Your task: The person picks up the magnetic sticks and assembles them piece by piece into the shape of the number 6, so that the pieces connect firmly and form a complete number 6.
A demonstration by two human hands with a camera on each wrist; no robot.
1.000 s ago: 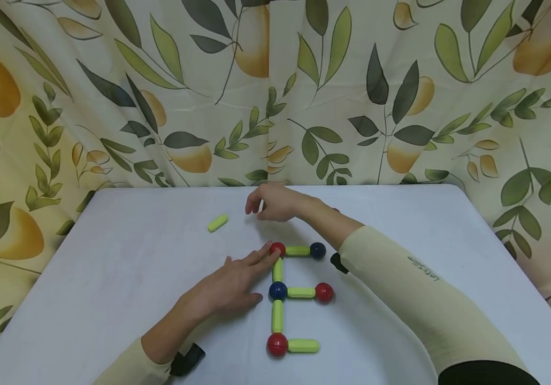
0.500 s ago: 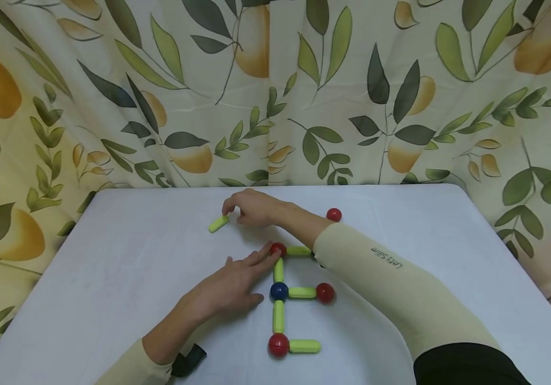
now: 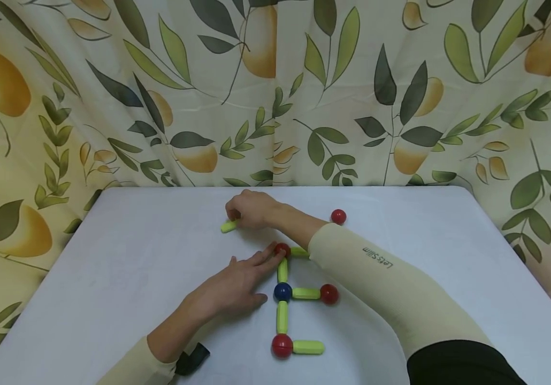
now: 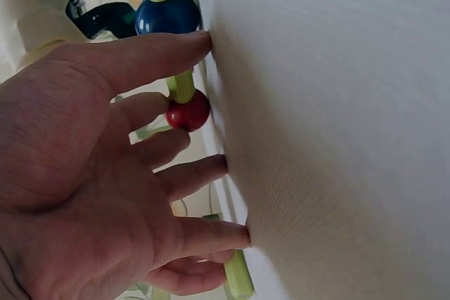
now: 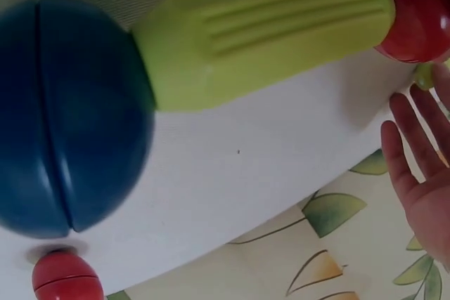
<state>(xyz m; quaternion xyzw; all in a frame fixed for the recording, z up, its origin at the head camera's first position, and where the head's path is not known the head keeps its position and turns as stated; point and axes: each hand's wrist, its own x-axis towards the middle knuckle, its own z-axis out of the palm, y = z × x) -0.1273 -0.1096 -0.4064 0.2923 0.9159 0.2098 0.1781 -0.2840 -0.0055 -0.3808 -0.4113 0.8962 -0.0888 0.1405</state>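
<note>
On the white table, lime-green toy rods and red and blue balls are joined in an E-like figure. My left hand [image 3: 237, 283] lies beside it with fingers extended; its fingers touch the top red ball [image 3: 282, 249], and in the left wrist view some fingertips rest on the table. At the back, my right hand [image 3: 251, 208] pinches one end of a loose lime-green rod [image 3: 229, 226], its other end sticking out to the left. That rod [image 4: 239, 275] is also visible in the left wrist view. The figure's top blue ball [image 5: 74, 117] is hidden by my right sleeve in the head view.
A loose red ball [image 3: 338, 216] sits behind my right forearm. The figure's other parts include a blue ball [image 3: 283, 292], a right-hand red ball [image 3: 329, 294], a bottom red ball [image 3: 282, 346] and a bottom rod [image 3: 308, 347]. A patterned curtain [image 3: 275, 107] hangs behind the table.
My right hand has moved left to the loose rod and now pinches it. The right sleeve now covers the top blue ball, and the back red ball shows fully. The left hand stays put.
</note>
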